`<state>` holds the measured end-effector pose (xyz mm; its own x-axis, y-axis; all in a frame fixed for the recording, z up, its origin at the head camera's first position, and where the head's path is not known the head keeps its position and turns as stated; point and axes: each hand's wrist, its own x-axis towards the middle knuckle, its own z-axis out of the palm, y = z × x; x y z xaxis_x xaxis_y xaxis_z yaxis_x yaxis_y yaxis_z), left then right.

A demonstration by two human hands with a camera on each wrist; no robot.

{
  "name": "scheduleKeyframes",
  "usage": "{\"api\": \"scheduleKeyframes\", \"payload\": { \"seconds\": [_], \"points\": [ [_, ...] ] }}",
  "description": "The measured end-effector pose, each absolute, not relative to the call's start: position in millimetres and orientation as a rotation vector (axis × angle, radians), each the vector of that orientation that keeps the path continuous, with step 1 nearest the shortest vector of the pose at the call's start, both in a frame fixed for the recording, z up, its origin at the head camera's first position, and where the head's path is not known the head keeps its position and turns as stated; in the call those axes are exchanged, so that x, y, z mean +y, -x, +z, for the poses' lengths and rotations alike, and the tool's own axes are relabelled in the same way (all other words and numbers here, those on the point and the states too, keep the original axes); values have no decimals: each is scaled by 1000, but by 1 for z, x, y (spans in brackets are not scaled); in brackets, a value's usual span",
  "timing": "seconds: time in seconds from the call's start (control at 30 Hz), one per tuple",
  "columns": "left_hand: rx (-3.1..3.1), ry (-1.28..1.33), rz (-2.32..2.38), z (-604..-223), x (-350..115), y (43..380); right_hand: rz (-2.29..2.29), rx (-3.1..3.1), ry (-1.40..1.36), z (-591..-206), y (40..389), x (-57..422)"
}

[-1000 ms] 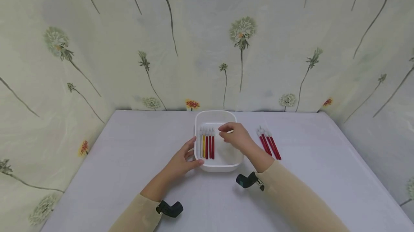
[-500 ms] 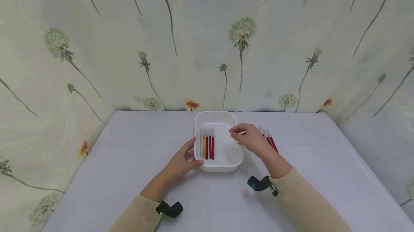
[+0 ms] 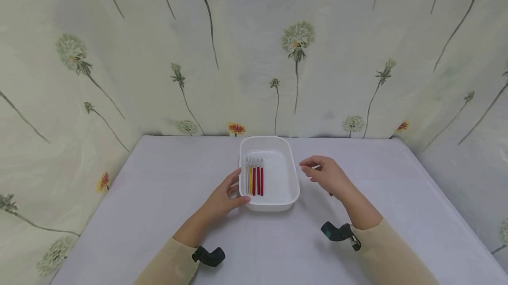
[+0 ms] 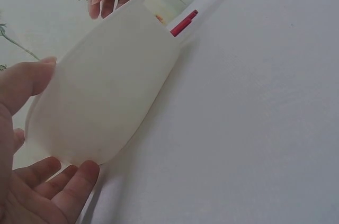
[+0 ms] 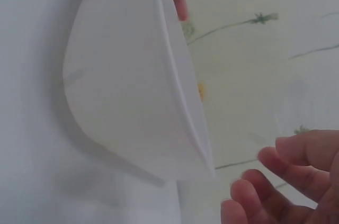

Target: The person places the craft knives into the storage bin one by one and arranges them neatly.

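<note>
In the head view, my left hand [image 3: 222, 197] holds a white plastic box [image 3: 279, 192] at its left side and near corner, thumb at the rim. In the left wrist view its fingers [image 4: 79, 189] touch the outer wall. Inside the box, slim pen-like sticks with pale pointed tips lie side by side: clear and yellow ones [image 3: 250, 180] at the left, red ones [image 3: 258, 181] beside them. My right hand [image 3: 327, 174] hovers just right of the box with loosely bent fingers and nothing between them, as the right wrist view also shows.
More red sticks [image 4: 184, 24] lie on the table right of the box, mostly hidden by the right hand in the head view. A white cloth [image 3: 178, 166] covers the table, and a flower-printed curtain [image 3: 246, 55] hangs behind and at both sides.
My right hand has moved right, from over the box to beyond its right rim, and now covers the loose red sticks. My left hand and the box have stayed put.
</note>
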<state>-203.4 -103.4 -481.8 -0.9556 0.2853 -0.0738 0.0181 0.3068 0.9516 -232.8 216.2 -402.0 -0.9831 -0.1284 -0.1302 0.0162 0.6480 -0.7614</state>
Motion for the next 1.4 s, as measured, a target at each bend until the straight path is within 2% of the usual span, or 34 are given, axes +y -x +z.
{"api": "scheduleKeyframes", "payload": {
  "seconds": [0.57, 1.4],
  "points": [
    [2339, -289, 1713, -481, -104, 204, -1244, 2812, 54, -424, 224, 277],
    [2346, -288, 1710, -485, -106, 207, -1107, 2865, -23, -474, 260, 323]
  ]
}}
